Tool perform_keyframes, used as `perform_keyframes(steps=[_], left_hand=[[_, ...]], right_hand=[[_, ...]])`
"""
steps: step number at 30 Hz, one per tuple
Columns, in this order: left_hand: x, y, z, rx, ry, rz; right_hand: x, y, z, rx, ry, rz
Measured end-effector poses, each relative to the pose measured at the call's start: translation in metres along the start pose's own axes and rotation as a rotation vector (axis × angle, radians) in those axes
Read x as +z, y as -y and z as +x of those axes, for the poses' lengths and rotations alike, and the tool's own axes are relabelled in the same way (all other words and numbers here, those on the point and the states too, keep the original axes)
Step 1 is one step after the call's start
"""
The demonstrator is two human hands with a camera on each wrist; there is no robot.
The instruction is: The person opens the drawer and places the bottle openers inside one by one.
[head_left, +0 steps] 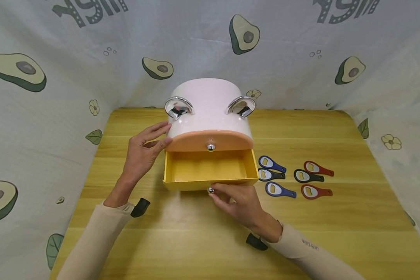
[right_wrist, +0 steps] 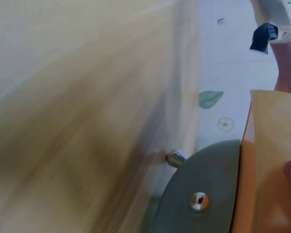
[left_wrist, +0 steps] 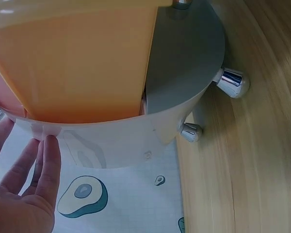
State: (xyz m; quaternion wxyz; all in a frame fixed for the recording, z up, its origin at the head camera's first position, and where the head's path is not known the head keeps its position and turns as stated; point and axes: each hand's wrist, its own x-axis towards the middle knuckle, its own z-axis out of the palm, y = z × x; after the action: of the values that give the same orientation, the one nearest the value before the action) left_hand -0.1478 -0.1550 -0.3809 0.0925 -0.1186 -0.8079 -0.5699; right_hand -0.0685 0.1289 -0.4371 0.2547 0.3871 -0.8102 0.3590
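The left hand (head_left: 140,153), fingers extended, rests against the side of the white cabinet (head_left: 210,105), probably to steady it; the right hand (head_left: 243,204) pinches the silver knob (head_left: 211,190) of the pulled-out yellow drawer (head_left: 185,185); 6 bottle openers (head_left: 303,176) lie beside it on the table (head_left: 196,241)

On the table (head_left: 196,245), before the curtain (head_left: 203,46), stands the chest (head_left: 210,112), its middle drawer (head_left: 185,186) jutting toward the person between an upper front (head_left: 189,143) and a lower front (left_wrist: 184,58). The left hand (head_left: 141,151) touches the chest's left side; the right hand (head_left: 243,204) is before the drawer, at its knob (head_left: 210,190). Right of the chest lie three bottle openers (head_left: 271,174), with three more (head_left: 309,176) farther right.
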Motion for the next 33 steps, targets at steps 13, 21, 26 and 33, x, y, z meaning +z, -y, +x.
perform_keyframes(steps=[13, 21, 26, 33], left_hand=[[-0.001, -0.001, 0.003, 0.026, -0.009, -0.011], [0.002, 0.0, 0.002, 0.02, -0.006, -0.008], [0.001, 0.0, -0.003, 0.003, -0.003, 0.009], [0.001, 0.0, -0.003, 0.011, 0.001, 0.003]], right_hand=[[-0.001, 0.01, -0.005, -0.04, -0.021, 0.005], [-0.009, 0.01, -0.015, -0.036, -0.021, 0.093], [-0.017, 0.002, -0.03, -0.092, -0.043, 0.182], [-0.037, -0.022, -0.049, -0.101, 0.063, 0.272]])
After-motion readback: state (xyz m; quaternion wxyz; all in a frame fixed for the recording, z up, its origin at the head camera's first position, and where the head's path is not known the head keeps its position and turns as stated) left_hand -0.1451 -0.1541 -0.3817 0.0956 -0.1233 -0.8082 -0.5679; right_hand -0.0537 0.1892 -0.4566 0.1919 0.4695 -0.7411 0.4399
